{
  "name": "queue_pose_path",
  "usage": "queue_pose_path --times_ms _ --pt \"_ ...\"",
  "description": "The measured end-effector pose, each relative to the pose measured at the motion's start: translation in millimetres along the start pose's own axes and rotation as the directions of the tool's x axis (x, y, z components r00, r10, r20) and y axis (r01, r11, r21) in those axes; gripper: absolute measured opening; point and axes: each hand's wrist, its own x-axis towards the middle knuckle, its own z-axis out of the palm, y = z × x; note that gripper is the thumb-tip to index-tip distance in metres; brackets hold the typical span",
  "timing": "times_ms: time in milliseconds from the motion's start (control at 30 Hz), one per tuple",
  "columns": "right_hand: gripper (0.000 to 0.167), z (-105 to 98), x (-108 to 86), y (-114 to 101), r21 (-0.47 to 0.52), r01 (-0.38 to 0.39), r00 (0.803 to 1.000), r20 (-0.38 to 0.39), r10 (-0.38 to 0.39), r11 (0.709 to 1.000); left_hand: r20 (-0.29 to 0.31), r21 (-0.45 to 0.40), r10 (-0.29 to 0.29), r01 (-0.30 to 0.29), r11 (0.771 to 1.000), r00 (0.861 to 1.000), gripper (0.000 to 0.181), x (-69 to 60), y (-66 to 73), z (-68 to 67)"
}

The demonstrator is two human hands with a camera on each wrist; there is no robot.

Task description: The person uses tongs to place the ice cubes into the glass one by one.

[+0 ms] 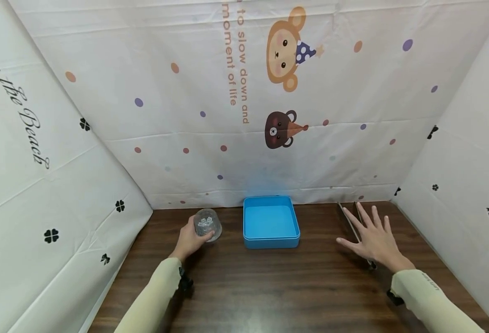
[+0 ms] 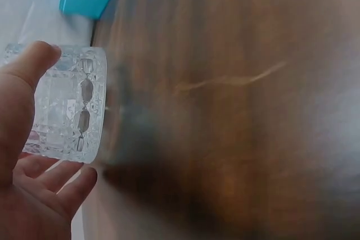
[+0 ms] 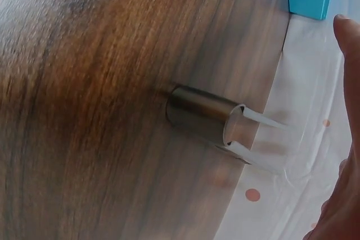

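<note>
My left hand grips a clear cut-pattern glass at the left of the table, with thumb and fingers on opposite sides of it. Small pale, clear pieces show inside in the head view; their kind is hard to tell. The left wrist view shows the facets of the glass. On the right, my right hand is spread with straight fingers over metal tongs. The tongs lie with their bent end toward me and both arms toward the back wall; the hand partly hides them in the head view.
An open-topped blue box stands at the back middle, between the two hands. The dark wood table is bounded by white printed cloth at the back and both sides.
</note>
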Motion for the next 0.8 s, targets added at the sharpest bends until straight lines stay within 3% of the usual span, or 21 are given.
queue_pose_path --times_ms 167,400,600,800 --pt "0.103 -0.3 0.1 -3.4 0.008 -0.003 0.999 0.036 0.003 1.000 0.026 0.016 -0.033 0.033 0.999 0.999 0.092 17.0 -7.5 -8.8" --pt "0.101 -1.3 5.3 -8.2 0.012 0.016 0.999 0.040 -0.016 1.000 0.056 -0.006 -0.119 0.120 0.993 0.991 0.095 24.0 -14.3 -21.0" --pt "0.102 1.5 8.8 -10.5 0.002 0.021 0.999 0.030 -0.021 1.000 0.044 -0.008 -0.124 0.124 0.992 0.991 0.099 22.4 -15.6 -26.2" --pt "0.102 1.2 8.8 -11.2 0.005 0.017 0.999 0.035 -0.017 1.000 0.036 -0.040 -0.089 0.090 0.995 0.995 0.112 18.5 -11.5 -32.5"
